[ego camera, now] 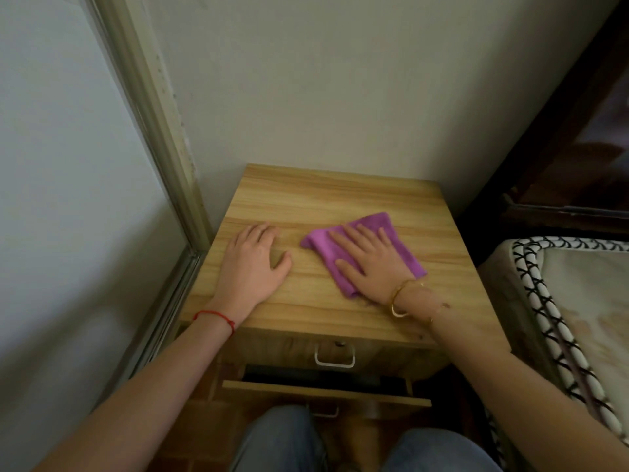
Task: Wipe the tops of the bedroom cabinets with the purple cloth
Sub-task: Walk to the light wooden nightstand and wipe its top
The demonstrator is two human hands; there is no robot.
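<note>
The purple cloth lies right of centre on the bedside cabinet top, pinned under the right hand, fingers spread flat for broad wiping pressure. The left hand, open and holding nothing, rests flat near the left edge, probably bracing.

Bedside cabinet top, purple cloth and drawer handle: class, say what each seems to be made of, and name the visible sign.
Cabinet top: wood or wood-look laminate, matte, with straight printed-looking grain bands; which one cannot be told.
Purple cloth: soft fabric, probably microfibre, fuzzy, folding limply under the right hand.
Drawer handle: likely metal, pale silvery, thin squared loop with slight sheen.
</note>
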